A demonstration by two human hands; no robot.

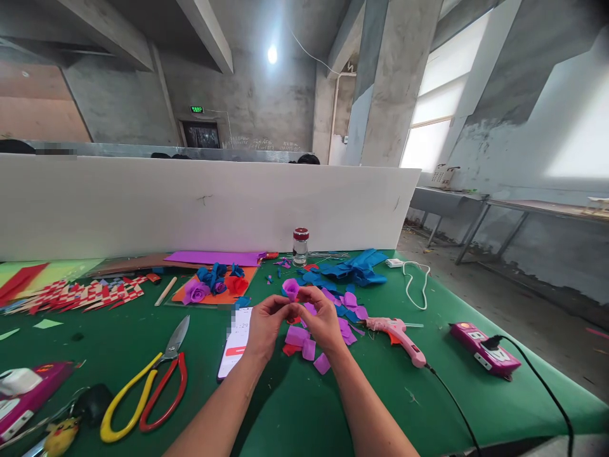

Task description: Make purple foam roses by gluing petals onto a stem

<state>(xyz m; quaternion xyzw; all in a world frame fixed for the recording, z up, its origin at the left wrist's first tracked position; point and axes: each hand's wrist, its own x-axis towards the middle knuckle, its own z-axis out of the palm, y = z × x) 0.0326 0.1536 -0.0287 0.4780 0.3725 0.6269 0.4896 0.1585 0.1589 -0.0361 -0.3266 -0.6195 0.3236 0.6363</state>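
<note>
A small purple paper flower (290, 289) is held between my two hands above the green table. My left hand (266, 324) pinches it from the left and below, fingers closed. From the right, my right hand (321, 317) has its fingers closed around the flower's lower side. The fingertips meet under the petals, and the stem is hidden. Loose purple petals (297, 336) lie beneath and beside my hands. Finished purple, blue and red flowers (195, 291) rest on an orange sheet (247, 276). A phone (233, 346) lies by my left wrist.
Scissors (175, 343) lie left; a pink glue gun (397, 335) with a cord lies right, near a magenta power strip (485, 349). A lidded glass jar (300, 247) and blue paper (356, 270) are behind. A white partition (143, 206) borders the table.
</note>
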